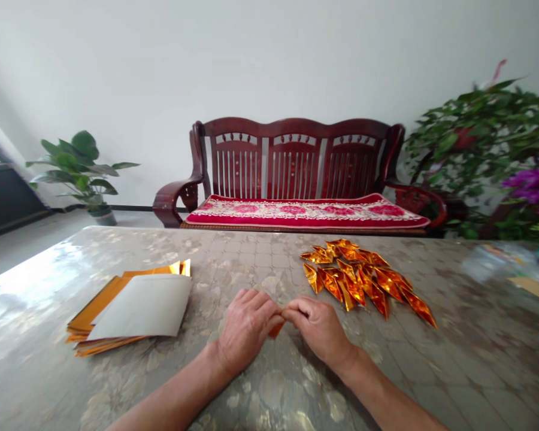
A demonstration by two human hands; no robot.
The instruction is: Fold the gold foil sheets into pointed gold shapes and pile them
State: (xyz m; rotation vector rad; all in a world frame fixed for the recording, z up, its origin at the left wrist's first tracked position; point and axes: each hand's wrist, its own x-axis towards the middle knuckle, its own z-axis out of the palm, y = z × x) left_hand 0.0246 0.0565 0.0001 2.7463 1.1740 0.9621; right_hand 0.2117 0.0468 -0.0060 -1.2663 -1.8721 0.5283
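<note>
My left hand [248, 323] and my right hand [318, 328] meet over the near middle of the table, thumbs and fingers pinched together. Between them is a small piece of folded gold foil paper [276, 329], mostly covered by the fingers. To the left lies a loose stack of foil paper sheets [139, 308], orange-gold with a pale sheet on top. Several folded gold foil ingots [357, 278], pointed at both ends, lie in a pile beyond my right hand.
A patterned, glossy cover lies over the table [233, 257]. Clear plastic bags [494, 261] sit at the right edge. Behind the table are a dark wooden bench [296, 134] and potted plants [83, 164] at either side.
</note>
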